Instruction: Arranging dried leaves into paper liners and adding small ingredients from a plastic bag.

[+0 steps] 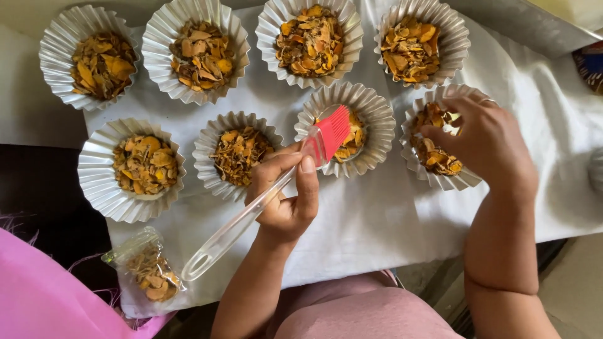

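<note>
My left hand (284, 196) grips a brush with a clear handle and red silicone bristles (331, 130). The bristles hover over a fluted foil cup (377, 113) holding orange-yellow dried slices. My right hand (487, 141) rests on the foil cup to its right (453, 181), with the fingertips touching the dried slices inside. Both cups stand on a white cloth (370, 220).
Several more foil cups of dried slices stand in two rows, such as one at the far left (51, 63) and one at the left of the near row (94, 182). A small clear bag of slices (149, 269) lies near the cloth's front edge. Pink fabric (38, 295) is at lower left.
</note>
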